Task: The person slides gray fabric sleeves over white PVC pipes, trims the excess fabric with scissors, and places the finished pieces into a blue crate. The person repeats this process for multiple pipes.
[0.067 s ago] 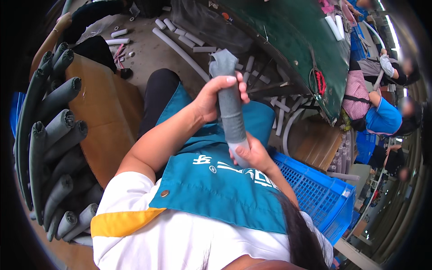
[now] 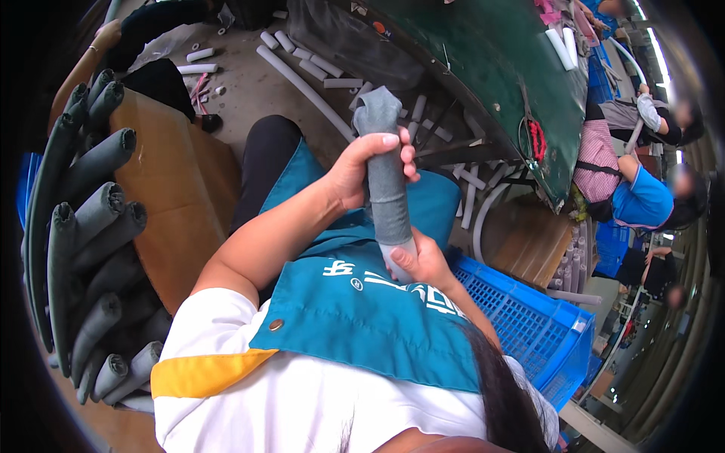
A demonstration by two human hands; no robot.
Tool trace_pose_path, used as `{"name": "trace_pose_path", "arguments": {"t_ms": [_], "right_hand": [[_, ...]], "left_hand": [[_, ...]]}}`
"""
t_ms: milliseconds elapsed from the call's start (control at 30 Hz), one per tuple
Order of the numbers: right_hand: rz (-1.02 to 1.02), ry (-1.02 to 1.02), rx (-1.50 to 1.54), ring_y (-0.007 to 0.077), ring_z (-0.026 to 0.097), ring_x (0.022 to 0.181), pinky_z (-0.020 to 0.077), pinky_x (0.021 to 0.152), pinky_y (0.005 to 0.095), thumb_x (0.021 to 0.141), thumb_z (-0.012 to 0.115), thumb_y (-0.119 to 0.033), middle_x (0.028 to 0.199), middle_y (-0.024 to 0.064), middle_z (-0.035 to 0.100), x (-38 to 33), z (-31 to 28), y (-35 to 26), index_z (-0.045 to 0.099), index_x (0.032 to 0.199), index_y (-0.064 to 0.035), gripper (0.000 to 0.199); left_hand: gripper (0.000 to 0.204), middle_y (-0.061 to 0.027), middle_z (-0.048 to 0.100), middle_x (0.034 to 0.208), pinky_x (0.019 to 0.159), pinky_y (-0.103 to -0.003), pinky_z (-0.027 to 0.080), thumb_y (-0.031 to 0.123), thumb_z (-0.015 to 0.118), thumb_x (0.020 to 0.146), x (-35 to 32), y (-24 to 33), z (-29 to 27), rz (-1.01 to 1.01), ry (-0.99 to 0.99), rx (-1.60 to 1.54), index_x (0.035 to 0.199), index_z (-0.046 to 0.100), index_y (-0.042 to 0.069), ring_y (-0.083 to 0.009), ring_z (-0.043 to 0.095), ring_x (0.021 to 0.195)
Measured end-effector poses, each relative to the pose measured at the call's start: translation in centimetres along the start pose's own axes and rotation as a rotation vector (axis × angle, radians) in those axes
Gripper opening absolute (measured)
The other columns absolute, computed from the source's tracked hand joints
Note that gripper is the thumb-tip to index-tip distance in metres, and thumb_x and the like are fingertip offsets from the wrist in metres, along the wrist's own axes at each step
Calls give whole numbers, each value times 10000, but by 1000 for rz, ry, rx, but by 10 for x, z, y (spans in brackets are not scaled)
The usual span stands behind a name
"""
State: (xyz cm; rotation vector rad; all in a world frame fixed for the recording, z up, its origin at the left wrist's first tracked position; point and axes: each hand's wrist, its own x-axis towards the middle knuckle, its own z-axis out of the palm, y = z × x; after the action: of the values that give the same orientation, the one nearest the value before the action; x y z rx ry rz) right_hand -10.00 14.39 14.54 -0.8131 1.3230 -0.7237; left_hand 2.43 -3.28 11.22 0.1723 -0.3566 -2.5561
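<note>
In front of my apron I hold a white foam tube (image 2: 397, 251) with a grey-green fabric sleeve (image 2: 389, 204) over most of its length. My left hand (image 2: 355, 172) is closed round the sleeved upper part, thumb across the front and fingertips showing on the far side. Above that hand the fabric bunches into a loose, crumpled end. Lower down, my right hand (image 2: 424, 264) grips the bare white end of the tube, its thumb on the near side. The tube stands nearly upright in the picture, tilted slightly. My right fingers are partly hidden behind it.
Several fabric-covered tubes (image 2: 98, 208) stand bundled at my left beside a brown cardboard box (image 2: 177, 174). A blue plastic crate (image 2: 529, 332) is at my right. White tube pieces (image 2: 313, 69) lie on the floor. A green panel (image 2: 483, 68) rises ahead; other people work nearby.
The tube's lower end and my right hand have shifted very slightly left, and the bunched fabric end sits a touch lower. Both hands keep their grip.
</note>
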Motion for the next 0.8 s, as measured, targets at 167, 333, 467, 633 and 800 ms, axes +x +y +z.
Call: {"name": "trace_pose_path", "arguments": {"t_ms": [167,333,467,633,800], "right_hand": [[-83,400,-41,188,613,828,477,760,320,913,631,-447,908,99,659,-3,26,14,622,1094,-4,478],[-60,392,-16,134,581,716,468,640,289,923,618,-447,843,73,640,2,25,7,600,1102,3,484],[-59,248,65,91,563,651,451,565,258,934,612,-424,808,52,629,-1,8,-3,589,1102,1,458],[-137,304,-79,123,590,800,468,718,281,931,623,-411,882,70,645,-2,11,6,597,1109,9,456],[-213,378,-8,121,579,685,457,609,268,939,600,-428,809,66,620,6,18,3,578,1064,8,453]], "left_hand": [[234,-49,611,899,1018,-496,440,262,672,837,-23,-36,-6,-41,92,74,991,576,114,-208,600,966],[340,-87,623,1031,1029,-483,428,356,720,831,-29,-40,-5,-170,37,214,1016,596,98,-265,548,1169],[419,-92,614,1045,1033,-468,428,405,720,806,-16,-10,3,-40,-61,274,1032,584,80,-255,562,1137],[333,-36,617,833,1063,-493,408,319,675,820,3,10,11,37,43,126,1026,551,89,-192,630,845],[351,-85,633,872,1013,-479,454,246,727,796,-14,-29,16,-55,116,201,1036,546,65,-217,629,880]]}}
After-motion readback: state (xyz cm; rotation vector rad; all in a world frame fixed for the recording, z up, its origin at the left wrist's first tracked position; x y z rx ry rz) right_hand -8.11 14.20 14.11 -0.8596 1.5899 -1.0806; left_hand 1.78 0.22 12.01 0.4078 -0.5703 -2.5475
